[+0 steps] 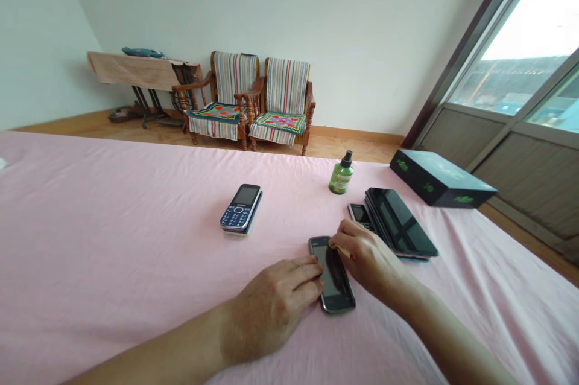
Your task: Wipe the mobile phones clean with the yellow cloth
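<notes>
A dark touchscreen phone (335,282) lies face up on the pink bedsheet in front of me. My left hand (275,300) grips its left edge, fingertips over the side of the screen. Pinched in my right hand (364,252) is a small pale yellow piece (344,251), mostly hidden by the fingers, pressed to the upper right part of the screen. Whether it is cloth or something else I cannot tell. Just beyond that hand is a small keypad phone (360,214), beside a stack of devices topped by a black tablet (400,222).
A blue keypad phone (242,207) tops a small stack on the left. Farther back stand a green spray bottle (341,175) and a black box (441,177). Two wooden chairs (280,101) and a cloth-covered table (136,71) are by the wall, with a window (502,77) on the right.
</notes>
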`<state>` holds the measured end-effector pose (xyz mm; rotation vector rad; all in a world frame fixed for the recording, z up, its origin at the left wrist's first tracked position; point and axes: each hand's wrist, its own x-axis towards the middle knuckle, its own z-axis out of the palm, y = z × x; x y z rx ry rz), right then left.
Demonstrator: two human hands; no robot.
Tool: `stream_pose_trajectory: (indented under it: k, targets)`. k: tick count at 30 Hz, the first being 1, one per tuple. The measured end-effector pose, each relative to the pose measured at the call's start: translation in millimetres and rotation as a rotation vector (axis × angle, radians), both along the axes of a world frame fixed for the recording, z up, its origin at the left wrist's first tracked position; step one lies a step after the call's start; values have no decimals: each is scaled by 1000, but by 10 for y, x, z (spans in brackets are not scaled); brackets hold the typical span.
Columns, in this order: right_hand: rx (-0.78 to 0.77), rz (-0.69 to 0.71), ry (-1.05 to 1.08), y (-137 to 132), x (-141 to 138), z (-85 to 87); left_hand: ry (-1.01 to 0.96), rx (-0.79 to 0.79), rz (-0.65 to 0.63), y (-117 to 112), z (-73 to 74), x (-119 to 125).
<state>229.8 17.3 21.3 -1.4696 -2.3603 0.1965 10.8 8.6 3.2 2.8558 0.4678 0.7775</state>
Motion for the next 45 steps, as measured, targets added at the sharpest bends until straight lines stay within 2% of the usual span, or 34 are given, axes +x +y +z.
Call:
stream_pose_trajectory:
  k: [5, 12, 19, 25, 26, 28, 31, 33, 35, 38, 41, 45]
  targets:
    - [-3, 5, 12, 102, 21, 6, 4, -12, 5, -2, 4, 1]
    - [-88, 5, 8, -3, 88, 133, 11, -53, 7, -9, 13, -7]
    - [-322, 72, 66, -235, 48, 244, 54, -102, 32, -20, -11, -17]
    - [-599, 251, 170, -339, 112, 468, 40, -80, 34, -34, -20, -18]
    - [-577, 239, 184, -314, 143, 464, 40, -71, 29, -36, -18, -20]
    - [-450, 129, 251, -228, 192, 399, 43, -54, 11, -42, -9, -23]
    - [-211, -103, 313, -81, 186, 217, 54, -57, -6, -51, 20, -28]
    - [-111, -150, 345, -23, 126, 99, 64, -73, -5, -54, 43, -31]
    - [-60, -153, 323, -7, 42, 15, 76, -84, -10, -53, 57, -32]
    - [-33, -166, 156, -26, -80, -41, 86, -86, -27, -45, 52, -28]
    - [-26, -220, 14, -34, -172, -38, 77, -86, -37, -37, 27, -22]
    - [-2, -283, -52, -2, -246, 2, 77, -104, -35, -29, -2, -20]
